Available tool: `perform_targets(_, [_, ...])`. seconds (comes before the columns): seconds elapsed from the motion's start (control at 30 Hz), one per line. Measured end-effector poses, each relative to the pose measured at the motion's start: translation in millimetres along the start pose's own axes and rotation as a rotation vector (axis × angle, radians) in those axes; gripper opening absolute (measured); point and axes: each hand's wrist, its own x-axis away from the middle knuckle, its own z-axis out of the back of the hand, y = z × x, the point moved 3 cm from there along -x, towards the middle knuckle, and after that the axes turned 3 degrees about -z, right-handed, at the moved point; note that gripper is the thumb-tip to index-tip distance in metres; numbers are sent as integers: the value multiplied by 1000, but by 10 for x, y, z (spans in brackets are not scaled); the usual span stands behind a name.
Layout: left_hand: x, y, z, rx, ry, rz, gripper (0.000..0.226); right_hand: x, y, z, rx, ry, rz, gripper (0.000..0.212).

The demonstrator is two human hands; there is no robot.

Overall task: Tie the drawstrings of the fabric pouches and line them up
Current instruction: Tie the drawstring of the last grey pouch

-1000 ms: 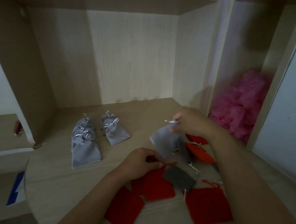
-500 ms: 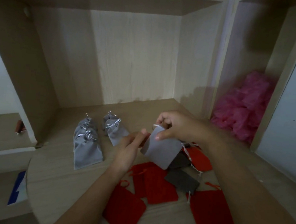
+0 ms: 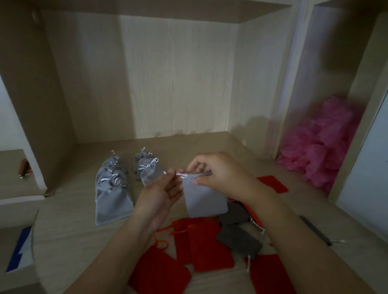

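A light grey pouch [image 3: 204,200] hangs in the air above the desk. My right hand [image 3: 219,173] pinches its top edge. My left hand [image 3: 162,191] pinches the silver drawstring [image 3: 180,174] at the pouch's left corner. Tied grey pouches [image 3: 112,186] lie in a line at the left, with two more tied grey pouches [image 3: 148,169] beside them. Untied red pouches [image 3: 204,243] and dark grey pouches [image 3: 238,240] lie loose below my hands.
The wooden desk [image 3: 71,234] sits inside a shelf unit with a back wall and side panels. A pink fluffy heap [image 3: 320,145] fills the right compartment. A dark strip [image 3: 313,229] lies at the right. The desk's curved front edge runs at lower left.
My right hand has lifted the grey pouch off the pile and brought it to the centre. My left hand rose from the red pouches and took the drawstring.
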Motion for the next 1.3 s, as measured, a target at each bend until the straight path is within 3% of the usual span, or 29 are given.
perform_targets(0.3, [-75,24,103,328,86,53,26,44,56,212,-48,48,-34,23])
perform_targets(0.47, [-124,48,190,407,118,69,22,29,142,168,-77,-58,-115,33])
perform_targets(0.63, [-156,118,270,535,118,30,29,37,220,230,-114,-26,-138,12])
perform_targets(0.73, [-163,176,294,575,147,10,27,62,266,329,-41,3,-148,16])
perform_targets(1.07, [-287,338,590,756,274,-156,24,129,139,434,96,-142,-73,16])
perform_targets(1.17, [-278,353,552,733,155,-106,25,114,134,427,57,-100,-69,14])
perform_targets(1.3, [-141,321,337,374,19,-58,18,127,133,500,-49,17,-24,14])
